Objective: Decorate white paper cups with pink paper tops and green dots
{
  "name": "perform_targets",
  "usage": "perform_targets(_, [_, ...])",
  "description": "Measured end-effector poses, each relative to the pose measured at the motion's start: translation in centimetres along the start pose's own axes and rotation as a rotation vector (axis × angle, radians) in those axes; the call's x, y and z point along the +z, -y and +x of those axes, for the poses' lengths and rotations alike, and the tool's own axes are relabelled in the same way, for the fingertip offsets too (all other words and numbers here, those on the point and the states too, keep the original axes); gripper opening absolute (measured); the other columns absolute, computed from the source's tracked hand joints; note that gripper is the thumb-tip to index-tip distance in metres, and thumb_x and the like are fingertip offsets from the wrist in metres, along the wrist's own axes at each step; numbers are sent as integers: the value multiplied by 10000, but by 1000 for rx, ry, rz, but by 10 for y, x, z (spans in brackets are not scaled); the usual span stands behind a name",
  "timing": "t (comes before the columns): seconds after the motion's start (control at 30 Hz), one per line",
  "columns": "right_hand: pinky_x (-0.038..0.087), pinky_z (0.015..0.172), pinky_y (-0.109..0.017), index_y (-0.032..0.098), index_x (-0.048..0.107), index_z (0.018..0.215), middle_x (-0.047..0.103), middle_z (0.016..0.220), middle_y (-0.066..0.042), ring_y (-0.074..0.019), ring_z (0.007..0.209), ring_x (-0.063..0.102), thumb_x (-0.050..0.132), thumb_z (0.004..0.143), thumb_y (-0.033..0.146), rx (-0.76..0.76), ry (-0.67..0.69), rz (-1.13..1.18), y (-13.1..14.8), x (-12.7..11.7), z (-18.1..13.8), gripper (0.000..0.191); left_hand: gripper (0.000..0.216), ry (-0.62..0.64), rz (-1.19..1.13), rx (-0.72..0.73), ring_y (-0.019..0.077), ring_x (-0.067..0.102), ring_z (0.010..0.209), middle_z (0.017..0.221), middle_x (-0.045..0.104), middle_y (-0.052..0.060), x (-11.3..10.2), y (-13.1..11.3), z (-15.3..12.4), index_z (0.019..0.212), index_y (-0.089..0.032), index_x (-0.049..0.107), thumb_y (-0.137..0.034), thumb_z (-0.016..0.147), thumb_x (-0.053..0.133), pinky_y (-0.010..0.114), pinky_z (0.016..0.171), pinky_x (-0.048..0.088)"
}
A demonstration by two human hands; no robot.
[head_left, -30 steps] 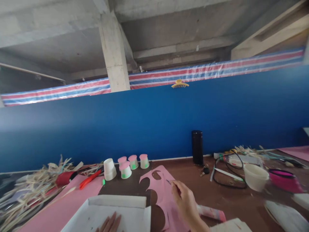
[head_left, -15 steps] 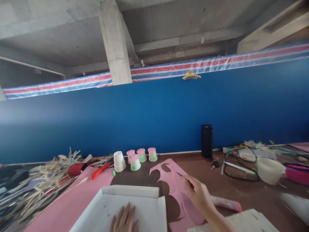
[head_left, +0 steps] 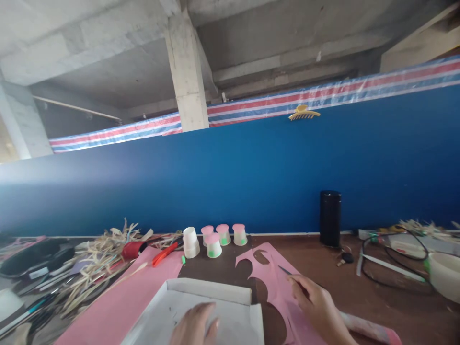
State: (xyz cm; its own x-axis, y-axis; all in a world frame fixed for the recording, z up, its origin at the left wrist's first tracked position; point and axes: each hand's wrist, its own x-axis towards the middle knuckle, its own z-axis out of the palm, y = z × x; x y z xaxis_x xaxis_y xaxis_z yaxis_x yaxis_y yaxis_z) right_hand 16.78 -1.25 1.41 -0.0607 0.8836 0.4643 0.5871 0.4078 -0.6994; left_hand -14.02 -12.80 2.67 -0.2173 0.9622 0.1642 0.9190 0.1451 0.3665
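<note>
My left hand (head_left: 196, 327) lies inside a shallow white cardboard tray (head_left: 212, 293) at the bottom middle, knuckles up, fingers curled slightly with nothing visible in them. My right hand (head_left: 316, 306) is closed in a pinch on a thin pencil-like tool (head_left: 285, 270) whose tip rests on a pink paper sheet with round cut-outs (head_left: 264, 273). Several small upturned cups with pink tops (head_left: 223, 235) and a stack of white cups (head_left: 190, 242) stand beyond the tray.
A black cylinder (head_left: 329, 218) stands by the blue wall (head_left: 230, 182). Straw strips, a red cutter (head_left: 163, 254) and tools pile up at left. A black cable (head_left: 391, 261), a white bowl (head_left: 443, 275) and a large pink sheet (head_left: 118, 306) lie on the brown table (head_left: 359, 297).
The view has swung left and tilted, so everything shifted right. My left hand slid further up into the white tray. My right hand kept the tool on the pink sheet.
</note>
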Motion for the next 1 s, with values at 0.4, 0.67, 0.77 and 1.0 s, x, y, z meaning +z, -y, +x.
perform_targets(0.4, [530, 643, -237, 229, 733, 876, 754, 767, -44, -198, 670, 694, 482, 844, 449, -16, 4, -5, -2, 0, 0, 336, 438, -219, -117, -313, 268, 551, 1189, 1240, 628, 159, 11, -9, 138, 1231, -102, 554, -296, 839, 572, 329, 999, 362])
perform_targets(0.67, [532, 658, -245, 237, 738, 882, 757, 798, -40, -205, 702, 695, 480, 846, 456, 21, 22, -10, -4, 2, 1, 341, 741, -305, -91, -406, 407, 435, 1274, 1334, 501, 277, 25, -11, 168, 1312, 1, 405, -472, 780, 613, 435, 1011, 346])
perform_targets(0.77, [533, 680, -253, 240, 735, 886, 762, 829, -44, -212, 727, 700, 473, 851, 465, 25, 39, -8, -5, 2, 1, 348, 719, -303, -91, -417, 374, 448, 1278, 1309, 528, 263, 29, -8, 177, 1284, -32, 440, -467, 749, 641, 426, 1034, 337])
perform_targets(1.0, [545, 744, -300, 256, 742, 872, 774, 912, -61, -249, 825, 717, 485, 822, 453, 34, 60, 1, 1, 1, 2, 327, 704, -299, -78, -435, 375, 453, 1275, 1297, 544, 245, 36, -4, 184, 1281, -56, 469, -490, 743, 606, 430, 1033, 355])
